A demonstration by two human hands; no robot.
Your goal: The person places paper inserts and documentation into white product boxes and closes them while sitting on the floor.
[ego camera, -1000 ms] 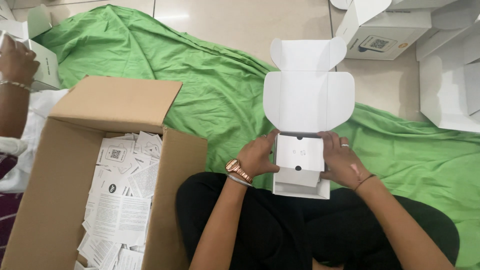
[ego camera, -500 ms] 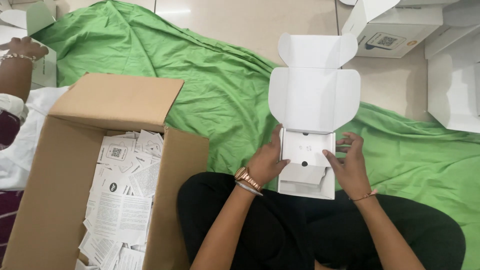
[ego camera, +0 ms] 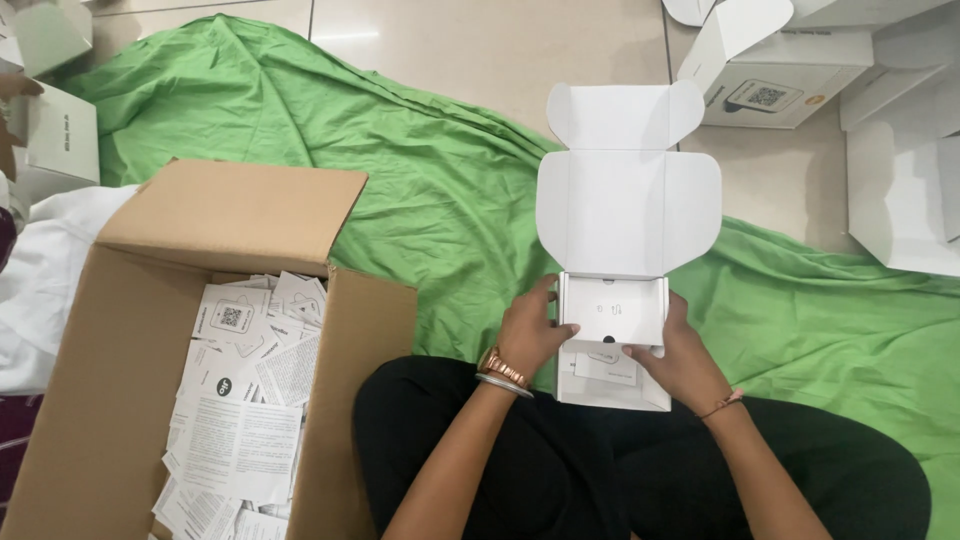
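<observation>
With the camera looking straight down over the lap, I log the nearest items first: both hands are at work on a small white carton (ego camera: 612, 340) resting against the knees on the green cloth (ego camera: 440, 200). The left hand (ego camera: 528, 335) grips the carton's left wall, thumb hooked onto a white insert tray (ego camera: 612, 310) that sits across the top of the cavity; the right hand (ego camera: 678, 355) is curled around the right wall, fingers closed on the tray's lower edge. Neither hand is free. Folded paper slips (ego camera: 605, 362) show beneath the tray, inside the carton. The lid (ego camera: 625, 205) stands fully open, hinged away from the body, its dust flaps spread. My reading: this is the packing step, the insert being seated over the papers. Judged from here, the next move calls for pressing the tray level so it drops flush, then a free hand to reach back for the lid. To the left, a large brown cardboard box (ego camera: 130, 400) is open and full of printed leaflets (ego camera: 240, 440). Farther out on the tiled floor (ego camera: 470, 50) lie more white cartons (ego camera: 775, 70), some open. Another person's hand (ego camera: 15, 85) shows at far left.
</observation>
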